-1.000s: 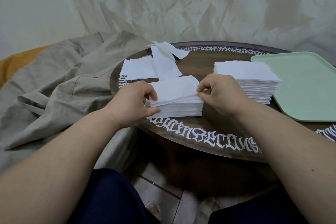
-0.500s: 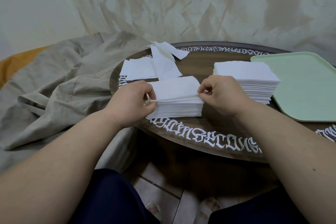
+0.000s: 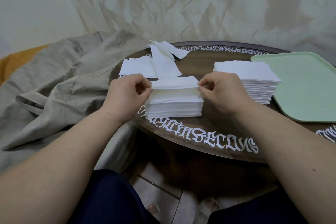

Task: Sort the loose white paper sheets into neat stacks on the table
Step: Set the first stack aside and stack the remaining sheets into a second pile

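Dim, soft, greenish indoor light, with no glare. Soft shadows lie under the table (image 3: 209, 143) rim and on the draped backdrop (image 3: 181, 5). Focus is even; wide-angle distortion curves the table rim and enlarges the forearms at the lower edge.

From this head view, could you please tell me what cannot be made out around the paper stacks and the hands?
- Fingertips of the left hand and right hand: curled behind the lifted sheet.
- Sheet count in the near stack and far stack: edges too fine.
- Green tray: cut off by the right edge.
- Table lettering: partly covered, unreadable.
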Demonstrator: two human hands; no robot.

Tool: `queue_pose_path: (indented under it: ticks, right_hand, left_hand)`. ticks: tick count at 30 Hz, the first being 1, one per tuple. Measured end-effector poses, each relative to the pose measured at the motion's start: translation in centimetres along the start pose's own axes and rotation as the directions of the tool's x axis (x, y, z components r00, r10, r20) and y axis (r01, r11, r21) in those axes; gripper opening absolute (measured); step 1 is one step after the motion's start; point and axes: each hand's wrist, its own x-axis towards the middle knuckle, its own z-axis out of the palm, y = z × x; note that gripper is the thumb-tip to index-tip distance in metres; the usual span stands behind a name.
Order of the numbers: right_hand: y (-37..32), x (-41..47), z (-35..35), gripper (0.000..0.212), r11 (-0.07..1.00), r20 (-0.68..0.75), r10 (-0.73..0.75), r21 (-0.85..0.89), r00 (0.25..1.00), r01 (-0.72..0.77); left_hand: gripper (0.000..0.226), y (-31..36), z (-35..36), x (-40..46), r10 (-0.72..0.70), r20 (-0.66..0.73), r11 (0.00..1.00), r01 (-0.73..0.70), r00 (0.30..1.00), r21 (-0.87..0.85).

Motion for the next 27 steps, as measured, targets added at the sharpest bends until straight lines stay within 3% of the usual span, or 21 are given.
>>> queue_pose_path:
  ticks: [2,4,6,10,12,17,20,27]
  right_hand:
    - [-0.3,0.6,0.1,0.004,0.995,-0.205,-0.099,-0.01,0.974,0.1]
    - [-0.6,0.9,0.0,0.005,0.985,-0.317,-0.169,-0.018,0.933,0.172]
    - [-0.5,0.9,0.2,0.006,0.98,-0.255,-0.196,-0.031,0.947,0.194]
    - [0.2,0.3,0.3,0.01,0.994,0.017,-0.067,-0.087,0.998,0.069]
    - [0.1,0.2,0.1,0.012,0.994,0.084,-0.031,-0.1,0.996,0.04]
    - [-0.3,0.0,-0.2,0.013,0.994,0.156,-0.005,-0.104,0.988,0.021]
    - [-0.2,0.0,-0.5,0.013,0.997,0.128,-0.008,-0.08,0.992,0.019]
    - [-0.1,-0.2,-0.6,0.012,0.996,0.158,-0.009,-0.083,0.987,0.022]
  left_hand:
    - [0.018,0.3,-0.1,0.4,0.07,-0.1,0.997,-0.074,0.993,-0.03]
    - [0.017,0.4,-0.4,0.6,0.123,-0.159,0.99,-0.132,0.979,-0.047]
    - [0.023,0.2,-0.5,0.5,0.123,-0.094,0.992,-0.124,0.988,-0.009]
    - [0.04,0.2,-0.4,-0.4,0.076,0.157,0.993,-0.09,0.985,0.079]
    - [0.04,0.3,-0.4,-0.4,0.07,0.184,0.991,-0.089,0.98,0.096]
    - [0.036,0.3,-0.6,-0.3,0.023,0.203,0.994,-0.044,0.979,0.101]
    - [0.034,0.3,-0.7,-0.4,0.005,0.217,0.996,-0.024,0.976,0.085]
    - [0.031,0.2,-0.7,-0.3,0.025,0.263,0.992,-0.057,0.965,0.114]
